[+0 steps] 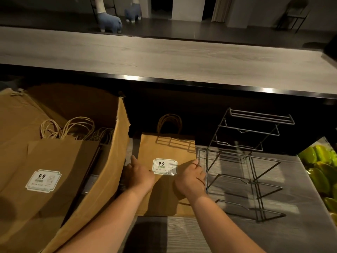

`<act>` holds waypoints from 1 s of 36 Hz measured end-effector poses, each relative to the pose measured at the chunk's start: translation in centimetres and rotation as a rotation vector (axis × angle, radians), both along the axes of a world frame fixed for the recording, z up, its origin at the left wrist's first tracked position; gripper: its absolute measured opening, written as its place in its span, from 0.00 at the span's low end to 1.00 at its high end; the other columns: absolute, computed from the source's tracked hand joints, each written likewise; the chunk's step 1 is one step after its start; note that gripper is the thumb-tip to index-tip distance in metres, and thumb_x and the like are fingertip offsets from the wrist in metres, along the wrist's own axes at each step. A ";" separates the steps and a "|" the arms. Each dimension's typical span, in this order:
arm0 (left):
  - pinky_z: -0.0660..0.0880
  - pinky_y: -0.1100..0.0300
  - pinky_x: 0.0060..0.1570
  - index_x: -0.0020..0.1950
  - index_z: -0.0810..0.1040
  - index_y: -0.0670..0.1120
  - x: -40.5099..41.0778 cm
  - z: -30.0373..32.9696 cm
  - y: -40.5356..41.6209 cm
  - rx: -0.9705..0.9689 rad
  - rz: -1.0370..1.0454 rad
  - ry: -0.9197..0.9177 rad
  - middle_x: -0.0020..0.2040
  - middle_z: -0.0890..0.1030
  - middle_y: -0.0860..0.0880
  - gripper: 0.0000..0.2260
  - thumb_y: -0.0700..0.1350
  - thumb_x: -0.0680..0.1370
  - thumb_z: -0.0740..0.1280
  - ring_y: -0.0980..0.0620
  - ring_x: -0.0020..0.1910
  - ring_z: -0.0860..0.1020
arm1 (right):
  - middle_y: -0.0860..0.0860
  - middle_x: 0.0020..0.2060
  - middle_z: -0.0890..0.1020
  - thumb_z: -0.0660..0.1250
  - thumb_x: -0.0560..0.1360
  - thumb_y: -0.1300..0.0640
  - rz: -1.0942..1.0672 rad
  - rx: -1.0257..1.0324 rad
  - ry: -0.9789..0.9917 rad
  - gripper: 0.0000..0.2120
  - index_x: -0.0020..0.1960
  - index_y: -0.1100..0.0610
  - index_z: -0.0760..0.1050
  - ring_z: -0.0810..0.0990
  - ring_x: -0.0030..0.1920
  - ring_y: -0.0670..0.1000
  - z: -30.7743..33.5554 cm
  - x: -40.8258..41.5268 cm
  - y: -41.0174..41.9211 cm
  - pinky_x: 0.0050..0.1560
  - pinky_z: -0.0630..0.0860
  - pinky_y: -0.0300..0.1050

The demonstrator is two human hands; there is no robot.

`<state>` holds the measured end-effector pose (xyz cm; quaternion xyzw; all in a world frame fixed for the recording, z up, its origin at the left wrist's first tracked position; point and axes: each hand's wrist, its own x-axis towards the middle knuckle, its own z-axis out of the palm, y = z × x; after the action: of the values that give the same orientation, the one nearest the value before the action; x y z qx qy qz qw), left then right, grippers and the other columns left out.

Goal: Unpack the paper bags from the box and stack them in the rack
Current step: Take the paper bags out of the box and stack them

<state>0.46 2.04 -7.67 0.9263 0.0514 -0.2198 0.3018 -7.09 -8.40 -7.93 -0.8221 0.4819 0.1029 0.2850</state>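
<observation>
A flat brown paper bag [166, 150] with a white 9.9 sticker and twine handles lies on the counter between the box and the rack. My left hand [139, 173] holds its left edge, fingers tucked under the side. My right hand [191, 177] grips its right edge, fingers curled over it, close to the rack. The open cardboard box [111, 161] stands at the left with several more bags inside; the front one [49, 170] carries the same sticker. The grey wire rack [249, 161] with several tiers stands just right of the held bag, and I see no bags in it.
A raised wooden counter ledge [164, 57] with a dark front runs across behind the work surface. Green-yellow fruit [321, 170] lies at the far right edge. Grey striped counter surface [200, 234] shows in front of the rack and bag.
</observation>
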 end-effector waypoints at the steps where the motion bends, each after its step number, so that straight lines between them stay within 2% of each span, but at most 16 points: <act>1: 0.63 0.46 0.69 0.80 0.43 0.48 0.0 0.1 0.0 -0.010 -0.005 -0.001 0.77 0.55 0.42 0.38 0.40 0.79 0.66 0.41 0.75 0.60 | 0.61 0.76 0.54 0.59 0.78 0.59 -0.001 0.007 -0.009 0.38 0.78 0.65 0.39 0.55 0.75 0.61 0.0 0.0 0.1 0.73 0.58 0.52; 4: 0.67 0.46 0.67 0.80 0.44 0.51 0.1 -0.1 0.2 -0.037 -0.016 -0.008 0.77 0.57 0.42 0.38 0.40 0.78 0.66 0.40 0.73 0.62 | 0.60 0.78 0.45 0.57 0.78 0.61 0.001 0.014 -0.047 0.37 0.78 0.64 0.37 0.47 0.78 0.60 0.1 0.1 0.2 0.75 0.53 0.52; 7: 0.66 0.41 0.68 0.79 0.46 0.51 -0.1 0.4 0.3 -0.033 -0.040 -0.056 0.77 0.55 0.43 0.37 0.44 0.78 0.67 0.39 0.74 0.60 | 0.54 0.78 0.39 0.58 0.79 0.61 0.045 0.008 -0.145 0.37 0.79 0.60 0.37 0.41 0.78 0.56 0.6 0.1 0.4 0.77 0.49 0.51; 9: 0.69 0.43 0.66 0.79 0.51 0.51 -0.3 0.9 0.1 -0.084 -0.068 -0.128 0.76 0.58 0.45 0.35 0.45 0.78 0.67 0.41 0.72 0.62 | 0.51 0.79 0.43 0.59 0.80 0.59 0.060 0.040 -0.304 0.35 0.80 0.57 0.42 0.44 0.78 0.54 1.3 0.2 0.5 0.77 0.51 0.51; 12: 0.73 0.52 0.60 0.77 0.56 0.54 -0.5 2.6 -0.6 -0.223 -0.106 -0.200 0.74 0.62 0.48 0.30 0.46 0.78 0.66 0.44 0.70 0.67 | 0.49 0.77 0.53 0.61 0.80 0.59 0.071 0.059 -0.527 0.30 0.78 0.55 0.53 0.52 0.77 0.53 2.9 0.7 0.4 0.76 0.57 0.49; 14: 0.72 0.58 0.54 0.75 0.59 0.55 -0.6 4.3 -1.5 -0.308 -0.107 -0.206 0.72 0.65 0.51 0.26 0.45 0.79 0.65 0.48 0.67 0.70 | 0.48 0.74 0.59 0.61 0.80 0.58 0.054 0.098 -0.636 0.26 0.76 0.53 0.58 0.60 0.75 0.51 4.4 1.5 0.2 0.72 0.62 0.45; 16: 0.70 0.61 0.52 0.74 0.62 0.55 -0.6 6.1 -2.0 -0.440 -0.112 -0.198 0.70 0.69 0.52 0.23 0.44 0.80 0.63 0.52 0.63 0.72 | 0.47 0.72 0.62 0.61 0.81 0.57 0.042 0.133 -0.691 0.23 0.75 0.51 0.60 0.64 0.72 0.49 6.3 2.4 0.1 0.66 0.65 0.40; 20: 0.72 0.66 0.45 0.69 0.67 0.52 -0.8 10.2 -2.2 -0.627 -0.106 -0.305 0.55 0.78 0.54 0.16 0.44 0.81 0.62 0.56 0.53 0.77 | 0.48 0.66 0.71 0.62 0.81 0.60 0.029 0.268 -0.893 0.19 0.70 0.52 0.66 0.73 0.63 0.46 10.2 3.4 0.3 0.59 0.72 0.38; 23: 0.77 0.63 0.43 0.66 0.68 0.53 -1.0 13.6 -1.9 -0.726 -0.080 -0.403 0.48 0.77 0.56 0.12 0.46 0.82 0.60 0.58 0.47 0.78 | 0.46 0.53 0.78 0.62 0.80 0.62 0.059 0.283 -1.050 0.12 0.62 0.53 0.72 0.79 0.48 0.36 13.5 3.4 0.6 0.41 0.75 0.28; 25: 0.80 0.58 0.46 0.64 0.69 0.54 -0.9 15.8 -1.3 -0.768 -0.070 -0.468 0.49 0.78 0.55 0.10 0.47 0.82 0.59 0.57 0.48 0.79 | 0.45 0.47 0.79 0.63 0.80 0.62 0.103 0.296 -1.137 0.08 0.57 0.54 0.75 0.78 0.42 0.33 15.7 3.6 1.0 0.36 0.73 0.26; 27: 0.81 0.55 0.48 0.59 0.71 0.54 -0.5 17.7 -0.6 -0.799 -0.062 -0.505 0.50 0.78 0.53 0.07 0.47 0.82 0.60 0.56 0.48 0.80 | 0.46 0.45 0.80 0.64 0.79 0.60 0.145 0.316 -1.184 0.05 0.54 0.53 0.75 0.80 0.42 0.37 17.6 3.9 1.5 0.39 0.76 0.32; 29: 0.81 0.52 0.47 0.55 0.73 0.54 0.1 19.5 0.6 -0.811 -0.043 -0.562 0.49 0.79 0.52 0.05 0.48 0.82 0.60 0.53 0.47 0.80 | 0.49 0.45 0.82 0.64 0.79 0.59 0.200 0.342 -1.197 0.04 0.51 0.53 0.76 0.82 0.45 0.43 19.3 4.6 2.5 0.46 0.80 0.42; 31: 0.79 0.55 0.44 0.52 0.75 0.51 0.6 21.0 2.0 -0.799 -0.033 -0.606 0.47 0.80 0.50 0.06 0.48 0.82 0.59 0.53 0.45 0.80 | 0.51 0.45 0.83 0.63 0.79 0.57 0.254 0.381 -1.209 0.03 0.50 0.52 0.76 0.83 0.47 0.50 20.6 5.1 3.6 0.51 0.81 0.51; 34: 0.74 0.61 0.37 0.49 0.76 0.48 1.3 22.1 4.4 -0.782 -0.037 -0.626 0.43 0.79 0.49 0.10 0.48 0.83 0.56 0.54 0.40 0.77 | 0.54 0.44 0.82 0.62 0.80 0.55 0.352 0.402 -1.200 0.04 0.49 0.53 0.76 0.82 0.46 0.54 21.8 5.9 5.2 0.52 0.80 0.54; 36: 0.73 0.59 0.38 0.48 0.76 0.46 1.8 22.3 6.2 -0.753 -0.066 -0.622 0.40 0.78 0.48 0.12 0.48 0.83 0.55 0.53 0.38 0.76 | 0.55 0.43 0.82 0.62 0.80 0.54 0.395 0.421 -1.174 0.05 0.48 0.54 0.76 0.82 0.46 0.55 22.1 6.6 6.4 0.50 0.80 0.52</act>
<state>2.26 8.29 14.63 0.7755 -0.1535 0.0548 0.6099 -0.48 -1.99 14.20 -0.7414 0.0557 -0.2205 0.6314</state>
